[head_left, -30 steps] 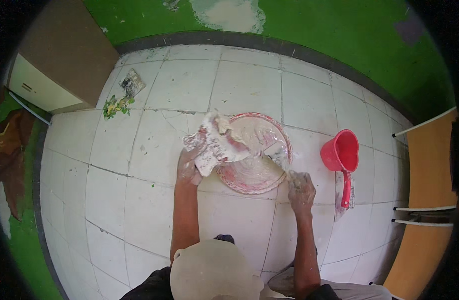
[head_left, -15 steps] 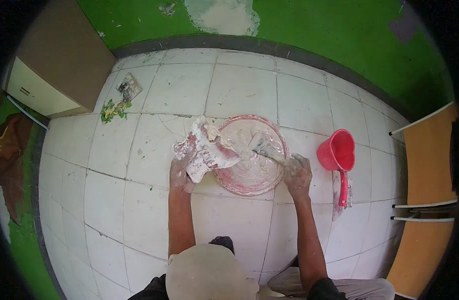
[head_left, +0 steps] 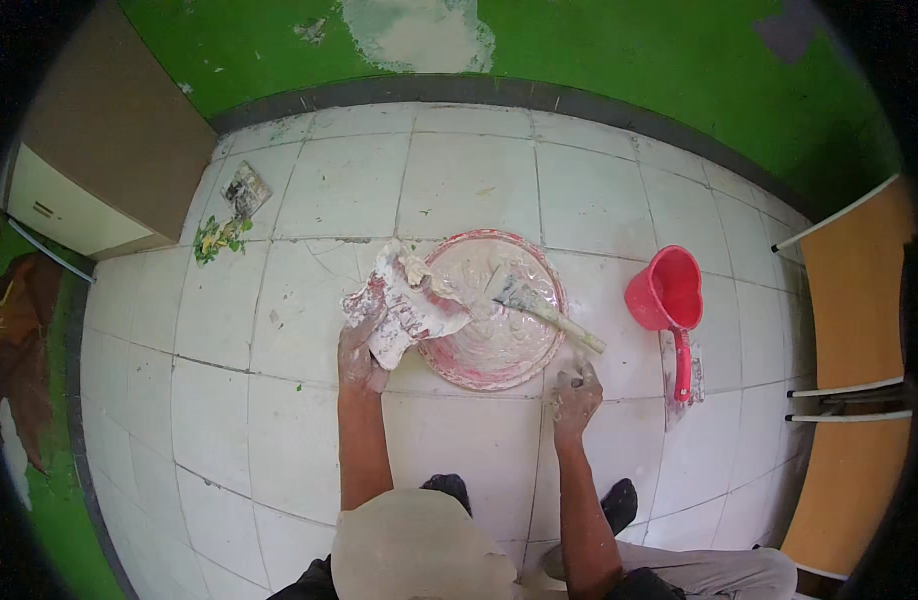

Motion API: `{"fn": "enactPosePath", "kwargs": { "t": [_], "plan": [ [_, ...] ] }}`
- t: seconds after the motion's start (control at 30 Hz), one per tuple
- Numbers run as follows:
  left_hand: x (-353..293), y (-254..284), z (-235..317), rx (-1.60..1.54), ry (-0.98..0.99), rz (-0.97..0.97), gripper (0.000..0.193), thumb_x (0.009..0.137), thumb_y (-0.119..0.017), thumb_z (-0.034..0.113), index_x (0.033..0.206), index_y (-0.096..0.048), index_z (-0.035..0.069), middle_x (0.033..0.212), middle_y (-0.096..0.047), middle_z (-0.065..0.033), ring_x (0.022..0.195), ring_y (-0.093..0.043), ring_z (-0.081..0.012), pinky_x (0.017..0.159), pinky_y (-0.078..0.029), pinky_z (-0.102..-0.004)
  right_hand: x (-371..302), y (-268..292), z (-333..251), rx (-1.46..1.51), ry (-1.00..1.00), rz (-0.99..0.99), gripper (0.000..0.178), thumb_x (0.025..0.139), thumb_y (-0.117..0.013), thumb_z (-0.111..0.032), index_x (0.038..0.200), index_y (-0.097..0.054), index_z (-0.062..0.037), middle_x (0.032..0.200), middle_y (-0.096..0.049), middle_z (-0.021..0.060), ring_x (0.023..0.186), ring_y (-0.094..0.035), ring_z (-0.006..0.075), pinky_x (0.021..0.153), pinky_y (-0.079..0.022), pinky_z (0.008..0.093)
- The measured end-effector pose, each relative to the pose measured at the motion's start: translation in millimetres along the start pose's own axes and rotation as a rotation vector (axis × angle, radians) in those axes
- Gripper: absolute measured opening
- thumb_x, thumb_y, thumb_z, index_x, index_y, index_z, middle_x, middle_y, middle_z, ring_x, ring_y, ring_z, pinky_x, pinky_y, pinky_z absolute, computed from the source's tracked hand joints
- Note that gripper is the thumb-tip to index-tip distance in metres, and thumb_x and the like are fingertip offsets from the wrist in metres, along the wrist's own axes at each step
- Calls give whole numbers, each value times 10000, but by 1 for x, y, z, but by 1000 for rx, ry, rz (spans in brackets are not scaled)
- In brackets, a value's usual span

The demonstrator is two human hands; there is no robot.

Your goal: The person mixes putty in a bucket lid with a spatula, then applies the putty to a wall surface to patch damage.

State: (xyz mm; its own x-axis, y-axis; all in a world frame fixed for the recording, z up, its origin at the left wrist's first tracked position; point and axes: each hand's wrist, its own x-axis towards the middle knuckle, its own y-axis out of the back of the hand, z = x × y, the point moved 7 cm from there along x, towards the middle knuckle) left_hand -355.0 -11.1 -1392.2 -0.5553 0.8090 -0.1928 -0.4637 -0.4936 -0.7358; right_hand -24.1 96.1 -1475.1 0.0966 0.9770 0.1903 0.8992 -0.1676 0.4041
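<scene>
My left hand [head_left: 361,362] is closed round the edge of a crumpled red-and-white bag [head_left: 409,312] caked with white paste. Its right end overlaps the rim of a shallow round red basin [head_left: 459,382] holding thick whitish paste. A putty knife [head_left: 531,303] lies across the basin, blade in the paste, its pale handle sticking out past the right rim. Just below that handle, my right hand [head_left: 576,398] is free of it, paste-smeared, with loosely bent fingers apart and nothing visible in them.
To the right stands a pink dipper [head_left: 651,300], its handle over a flat smeared tool [head_left: 671,385]. Chairs [head_left: 849,290] line the right edge. A smeared flat piece [head_left: 246,190] and green-yellow scraps [head_left: 221,238] lie near the cabinet [head_left: 109,130]. A green wall [head_left: 609,45] closes the far side.
My right hand has let go of the putty knife and drawn back toward me. The knife stays resting across the basin. My left hand still holds the bag. The view has shifted slightly.
</scene>
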Motion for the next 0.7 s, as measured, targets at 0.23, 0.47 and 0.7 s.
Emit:
{"fn": "enactPosePath", "kwargs": {
  "t": [0.23, 0.47, 0.7],
  "plan": [
    [-2, 6, 0, -9, -36, 72, 488, 899, -596, 115, 1336, -447, -42, 1249, -592, -178, 1057, -654, -284, 772, -620, -392, 3, -30, 16, 42, -455, -267, 291, 836, -717, -189, 689, -580, 22, 585, -598, 101, 487, -583, 184, 453, -476, 326],
    [-22, 3, 15, 13, -21, 119, 481, 909, -589, 143, 1331, -452, -42, 1197, -623, -166, 979, -684, -271, 707, -625, -348, 47, -29, 53, -144, -254, -191, 321, 792, -734, -246, 707, -601, 33, 553, -599, 143, 486, -593, 292, 513, -491, 443],
    [-48, -2, 46, -27, -34, 38, 485, 927, -582, 173, 1342, -448, -38, 1270, -581, -171, 1086, -636, -299, 825, -596, -424, 150, -64, 101, -827, -13, -203, 267, 860, -630, -363, 930, -718, -121, 1085, -616, 183, 948, -628, 314, 777, -507, 447]
  ]
}}
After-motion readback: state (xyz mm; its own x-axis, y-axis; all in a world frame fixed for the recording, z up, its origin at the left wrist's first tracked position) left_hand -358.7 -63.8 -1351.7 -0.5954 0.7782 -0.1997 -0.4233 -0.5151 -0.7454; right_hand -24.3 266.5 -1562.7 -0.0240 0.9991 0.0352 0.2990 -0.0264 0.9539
